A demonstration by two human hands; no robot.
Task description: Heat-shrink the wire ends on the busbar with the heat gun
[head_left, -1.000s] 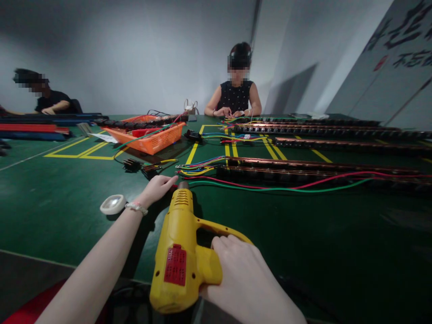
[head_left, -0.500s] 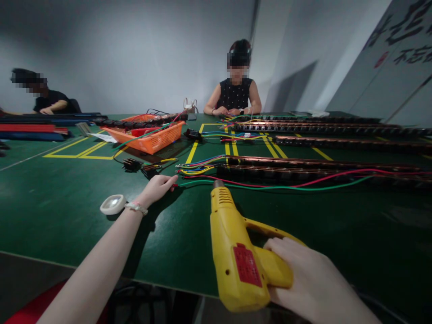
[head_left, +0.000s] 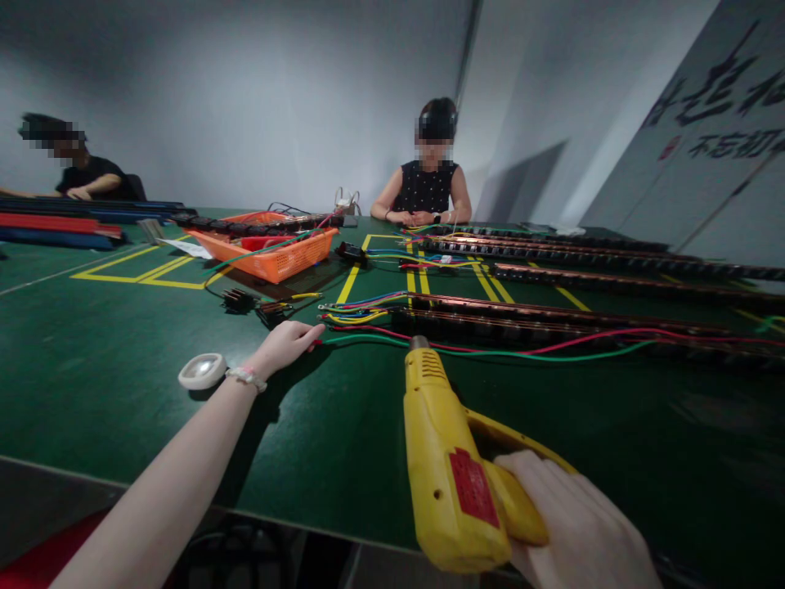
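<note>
My right hand (head_left: 570,515) is wrapped round the handle of a yellow heat gun (head_left: 450,458). Its metal nozzle points away from me, close to the red and green wires on the table. My left hand (head_left: 285,345) is closed on the end of the green wire (head_left: 361,337), where a bit of red shows at the fingertips. Beside it runs a red wire (head_left: 380,330). Several coloured wires with metal lugs come out of a long black rail with copper strips (head_left: 527,315), their ends just beyond my left fingers.
An orange basket (head_left: 288,260) holds wires and a dark rail. A white roll (head_left: 202,370) lies left of my left wrist, and dark connectors (head_left: 239,300) sit beyond it. More rails (head_left: 589,278) lie farther back. Two people sit across the green table (head_left: 343,425).
The heat gun in my right hand has shifted to the right, its nozzle moving right along the wires. My left hand keeps its hold on the green wire's end. The view has tilted slightly.
</note>
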